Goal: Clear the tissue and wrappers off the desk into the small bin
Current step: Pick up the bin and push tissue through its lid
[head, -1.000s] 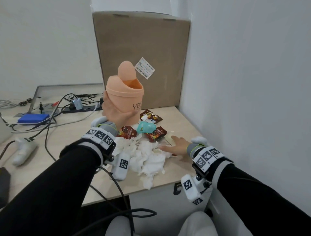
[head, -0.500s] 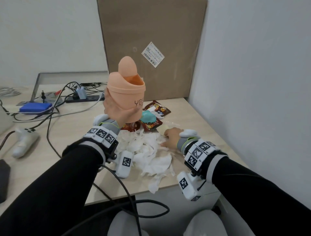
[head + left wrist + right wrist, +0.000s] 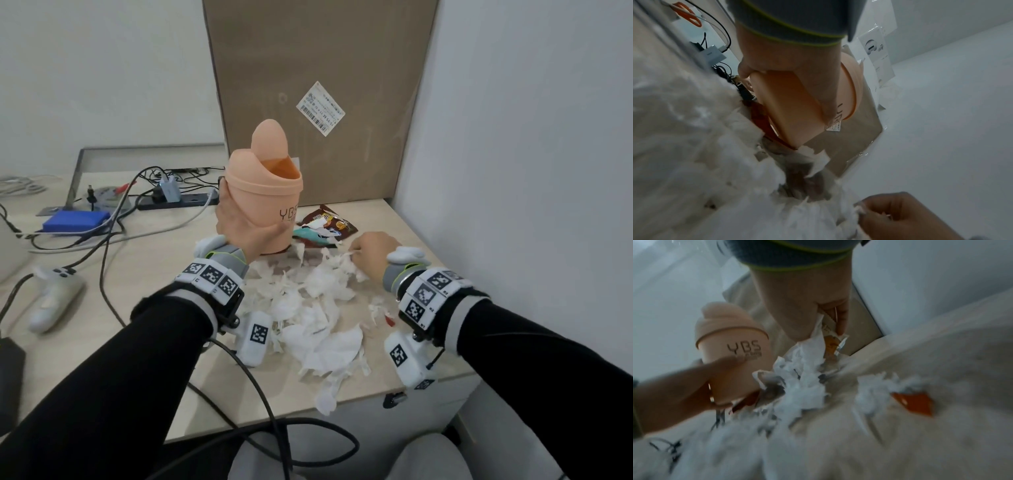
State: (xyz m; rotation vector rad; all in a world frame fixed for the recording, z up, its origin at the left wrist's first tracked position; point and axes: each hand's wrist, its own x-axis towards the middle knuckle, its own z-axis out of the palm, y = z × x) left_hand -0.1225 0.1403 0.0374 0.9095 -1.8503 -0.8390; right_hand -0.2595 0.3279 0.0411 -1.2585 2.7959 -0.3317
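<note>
My left hand (image 3: pixel 239 226) grips the small peach bin (image 3: pixel 265 192) and holds it upright just above the desk, its flap lid standing up and its mouth uncovered. The same bin (image 3: pixel 731 356) shows in the right wrist view, and the bin (image 3: pixel 797 104) fills the left wrist view. A heap of torn white tissue (image 3: pixel 315 308) covers the desk's near right corner. Behind it lie brown snack wrappers (image 3: pixel 329 222) and a teal wrapper (image 3: pixel 308 236). My right hand (image 3: pixel 370 250) is at the heap's far right edge, its fingers curled and pinching tissue and a wrapper (image 3: pixel 830 331).
A tall cardboard box (image 3: pixel 315 96) stands against the wall behind the bin. Cables (image 3: pixel 113 219), a power strip (image 3: pixel 178 202) and a blue block (image 3: pixel 75 219) lie at the left. A white controller (image 3: pixel 54 298) sits near the left front. The white wall (image 3: pixel 513 171) borders the desk's right side.
The bin has come down closer to the desk. My right hand went from lying flat at the heap's right edge to curling its fingers into the tissue and wrappers.
</note>
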